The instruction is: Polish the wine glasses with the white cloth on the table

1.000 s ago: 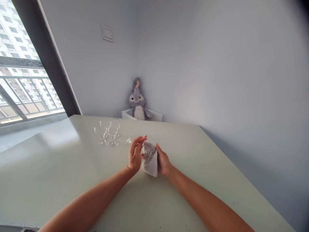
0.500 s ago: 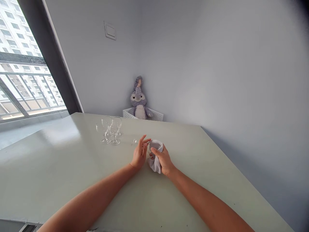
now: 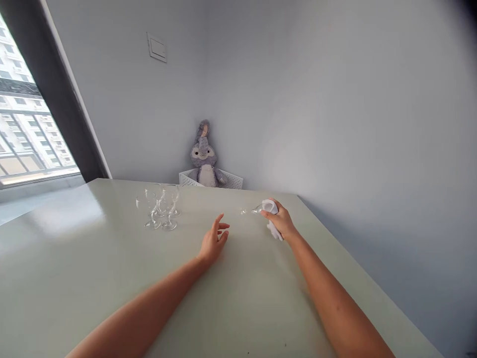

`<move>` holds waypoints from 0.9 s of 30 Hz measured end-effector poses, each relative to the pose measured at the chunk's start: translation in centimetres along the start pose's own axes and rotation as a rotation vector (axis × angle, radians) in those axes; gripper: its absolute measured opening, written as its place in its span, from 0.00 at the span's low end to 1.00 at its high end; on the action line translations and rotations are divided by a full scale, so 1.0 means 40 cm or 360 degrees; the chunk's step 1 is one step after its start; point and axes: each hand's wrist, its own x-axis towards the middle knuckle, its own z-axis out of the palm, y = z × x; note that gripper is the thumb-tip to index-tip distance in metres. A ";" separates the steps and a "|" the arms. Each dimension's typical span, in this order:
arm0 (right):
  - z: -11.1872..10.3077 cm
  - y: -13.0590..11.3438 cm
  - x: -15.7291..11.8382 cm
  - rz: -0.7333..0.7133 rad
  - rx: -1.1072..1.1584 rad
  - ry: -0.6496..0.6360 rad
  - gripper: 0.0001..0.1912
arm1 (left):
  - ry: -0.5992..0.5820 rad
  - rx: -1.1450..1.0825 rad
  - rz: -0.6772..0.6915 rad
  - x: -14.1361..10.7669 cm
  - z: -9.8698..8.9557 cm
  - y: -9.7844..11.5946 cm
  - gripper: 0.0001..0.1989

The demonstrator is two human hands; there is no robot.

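Observation:
My right hand [image 3: 281,221] is closed around a white cloth [image 3: 275,229] and a clear wine glass [image 3: 257,210]. The glass lies tipped sideways, its stem and foot pointing left, with the cloth wrapped about its bowl. Much of the bowl is hidden by cloth and fingers. My left hand [image 3: 214,241] holds nothing; its fingers are apart and bent a little, over the tabletop to the left of the glass. Farther left, several upright wine glasses [image 3: 169,211] stand close together.
The pale green glossy table [image 3: 112,288] fills the lower view. Behind its back edge a purple plush toy [image 3: 207,174] sits in a white perforated basket [image 3: 234,182]. Grey walls [image 3: 335,99] border the table; a window [image 3: 33,134] is at left.
My right hand has moved right and away from me with the glass and cloth. The left hand is now apart from the glass, its fingers loose. The view has turned slightly right.

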 end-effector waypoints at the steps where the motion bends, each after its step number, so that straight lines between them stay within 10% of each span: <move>1: -0.031 -0.004 0.014 -0.0034 -0.0180 -0.0036 0.35 | 0.0000 -0.0006 -0.0015 0.002 0.001 -0.003 0.26; 9: -0.162 -0.111 0.142 0.0075 -0.1460 -0.0467 0.39 | 0.0075 -0.0027 -0.0087 0.015 0.000 -0.020 0.24; 27: -0.122 -0.089 0.157 -0.0062 -0.1626 -0.0555 0.22 | 0.0055 -0.0016 -0.0138 0.018 -0.004 -0.020 0.24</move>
